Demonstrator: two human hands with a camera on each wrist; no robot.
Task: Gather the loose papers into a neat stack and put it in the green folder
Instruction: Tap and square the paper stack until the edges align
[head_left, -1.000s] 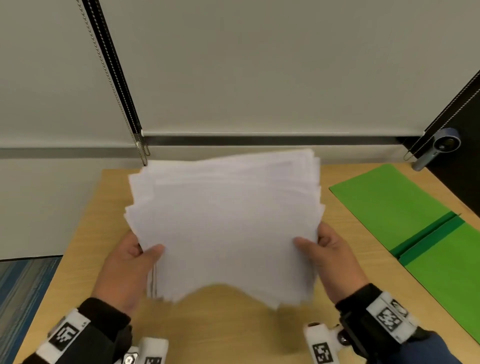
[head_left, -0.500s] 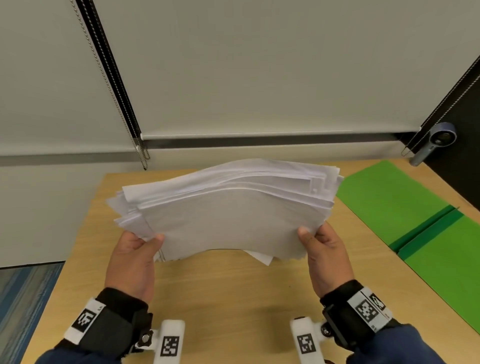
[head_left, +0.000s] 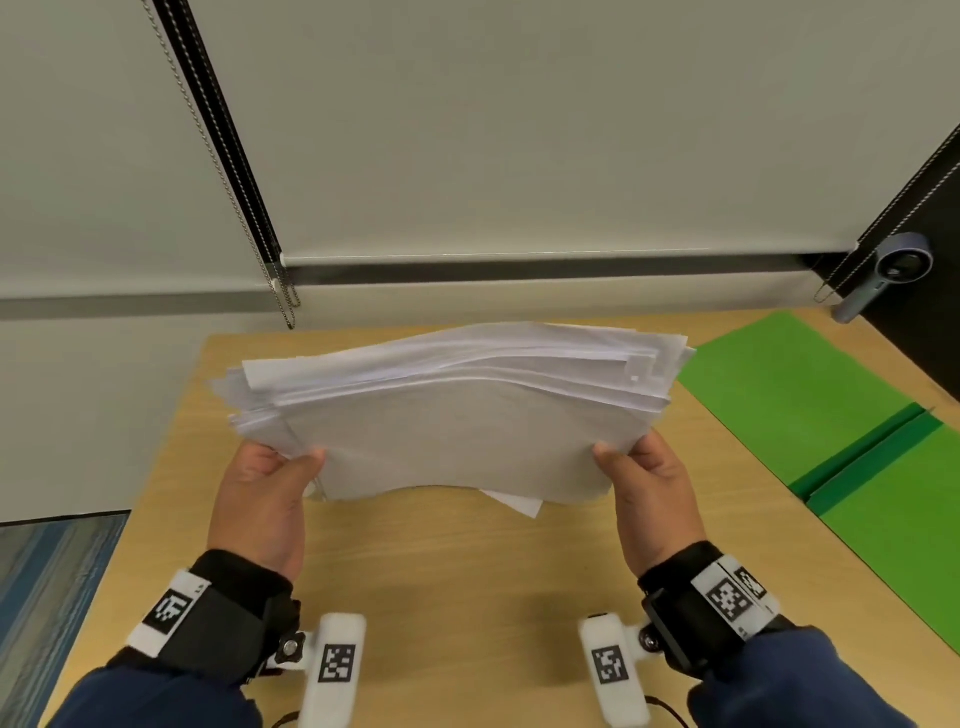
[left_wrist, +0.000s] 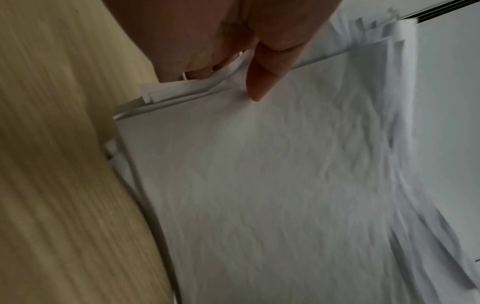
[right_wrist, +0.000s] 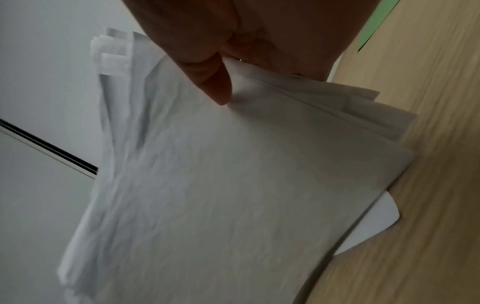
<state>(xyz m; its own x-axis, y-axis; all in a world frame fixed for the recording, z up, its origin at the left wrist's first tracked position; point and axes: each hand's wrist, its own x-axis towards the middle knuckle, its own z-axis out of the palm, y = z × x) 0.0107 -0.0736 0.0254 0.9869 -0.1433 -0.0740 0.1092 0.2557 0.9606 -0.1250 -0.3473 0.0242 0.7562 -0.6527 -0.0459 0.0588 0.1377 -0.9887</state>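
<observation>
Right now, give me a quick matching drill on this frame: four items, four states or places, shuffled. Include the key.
Items:
1. paper stack
2. green folder
3. left hand
4. right hand

States or places:
A. lies open on the table's right side
B. grips the stack's left edge
C. held above the table, edges uneven
D. grips the stack's right edge

Pairs: 1-C, 2-A, 3-B, 4-D

Wood-grain counter (head_left: 441, 582) set against grey roller blinds (head_left: 519, 130) (bead chains hanging); striped blue carpet (head_left: 47, 597) seen at left.
</observation>
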